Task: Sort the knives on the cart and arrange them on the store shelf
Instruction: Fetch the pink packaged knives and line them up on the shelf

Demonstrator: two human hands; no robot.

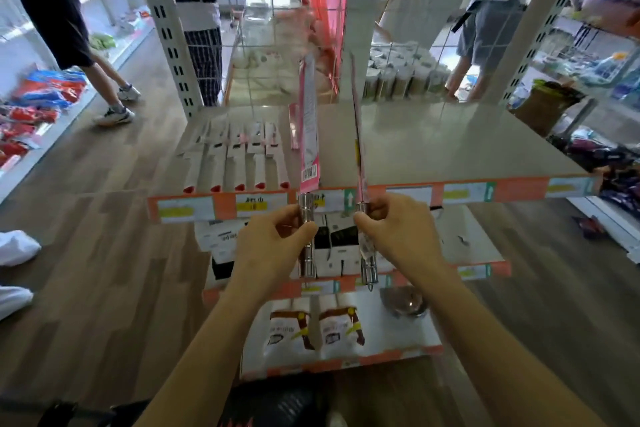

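Observation:
My left hand (273, 239) grips the steel handle of a knife in a pink card sleeve (309, 128), blade pointing away over the shelf. My right hand (394, 232) grips the steel handle of a second pink-sleeved knife (358, 135), seen edge-on and parallel to the first. Both knives hover just above the front edge of the grey store shelf (450, 142). A row of several white-sleeved knives with red handles (235, 163) lies on the shelf's left part.
Lower shelves hold white boxed goods (332, 250), packets (311, 326) and a steel bowl (403, 302). People stand in the aisles at the back left (65, 21) and back right (491, 24). A wire grid (311, 28) backs the shelf. Part of a dark cart (270, 402) shows below.

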